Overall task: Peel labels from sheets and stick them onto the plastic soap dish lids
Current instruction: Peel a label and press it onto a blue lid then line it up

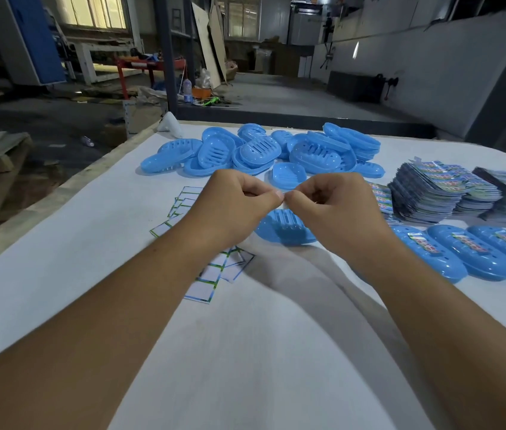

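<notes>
A label (283, 196), seen only as a small pale sliver, was pinched between the fingertips of the left hand (239, 209) and the right hand (335, 209), which were brought together thumb to thumb above the white table (245, 352). The fingers of both hands were curled narrow, closed on that sliver; whether it was a label or its backing could not be told.

Just below the fingertips, partly covered by the right hand, a blue soap dish lid (282, 226) was laid on the table with its slotted side up. Beyond the fingertips, a heap of unlabelled blue soap dish lids (261, 150) was piled, with one single lid (289, 175) set just behind the knuckles.

To the right of the right hand, stacks of printed label sheets (447, 193) were arranged, and nearer than those, a row of lids already bearing labels (468, 252) was lined up. Under and to the left of the left hand and forearm, spent backing sheets (211, 274) with empty green-edged frames were scattered.
</notes>
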A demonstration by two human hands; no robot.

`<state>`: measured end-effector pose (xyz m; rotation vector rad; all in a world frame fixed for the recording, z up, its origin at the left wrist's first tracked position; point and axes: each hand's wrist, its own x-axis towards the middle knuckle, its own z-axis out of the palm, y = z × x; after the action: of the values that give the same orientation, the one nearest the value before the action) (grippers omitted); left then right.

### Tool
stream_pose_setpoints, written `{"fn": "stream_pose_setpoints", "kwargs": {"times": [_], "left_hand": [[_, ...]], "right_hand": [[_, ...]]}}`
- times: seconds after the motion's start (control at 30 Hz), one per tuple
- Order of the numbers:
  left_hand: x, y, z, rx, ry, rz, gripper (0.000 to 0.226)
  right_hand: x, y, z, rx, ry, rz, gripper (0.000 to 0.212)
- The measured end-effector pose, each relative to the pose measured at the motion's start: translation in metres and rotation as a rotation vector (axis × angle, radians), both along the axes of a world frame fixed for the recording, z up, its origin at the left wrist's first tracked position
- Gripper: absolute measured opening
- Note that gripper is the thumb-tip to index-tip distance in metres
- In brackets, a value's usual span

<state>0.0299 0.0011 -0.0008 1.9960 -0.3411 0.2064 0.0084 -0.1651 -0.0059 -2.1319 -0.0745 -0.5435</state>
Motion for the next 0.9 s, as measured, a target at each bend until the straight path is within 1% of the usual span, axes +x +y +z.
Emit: {"fn": "stream_pose_setpoints", "kwargs": {"times": [0.1, 0.2, 0.3, 0.37, 0.43, 0.57, 0.63, 0.73, 0.9], "left_hand": [[0.001, 0.002, 0.0, -0.029, 0.044, -0.019, 0.014], [0.001, 0.003, 0.0, -0.041, 0.085, -0.004, 0.012], [0.002, 0.006, 0.001, -0.059, 0.093, 0.02, 0.015], [0.002, 0.006, 0.002, -0.087, 0.083, 0.02, 0.014], [0.003, 0.006, 0.002, -0.112, 0.069, 0.034, 0.013], [0.006, 0.003, 0.0, -0.138, 0.087, 0.072, 0.014], [0.008, 0.002, -0.001, -0.126, 0.09, 0.083, 0.017], [0.011, 0.003, -0.006, -0.107, 0.073, 0.101, 0.015], [0.012, -0.001, -0.016, 0.061, -0.062, 0.171, 0.011]], "right_hand": [[0.001, -0.002, 0.0, 0.024, -0.011, 0.037, 0.017], [0.002, -0.004, -0.003, -0.043, -0.02, 0.097, 0.018], [0.003, -0.004, -0.005, -0.093, -0.027, 0.136, 0.015], [0.005, -0.005, -0.005, -0.092, -0.028, 0.111, 0.015], [0.007, -0.007, -0.004, -0.084, -0.024, 0.04, 0.015], [0.01, -0.013, -0.002, -0.035, 0.062, -0.034, 0.022], [0.011, -0.012, -0.001, -0.001, 0.094, -0.025, 0.026], [0.012, -0.013, -0.001, 0.015, 0.112, -0.014, 0.03], [0.011, -0.015, 0.0, -0.013, 0.137, -0.005, 0.029]]}}
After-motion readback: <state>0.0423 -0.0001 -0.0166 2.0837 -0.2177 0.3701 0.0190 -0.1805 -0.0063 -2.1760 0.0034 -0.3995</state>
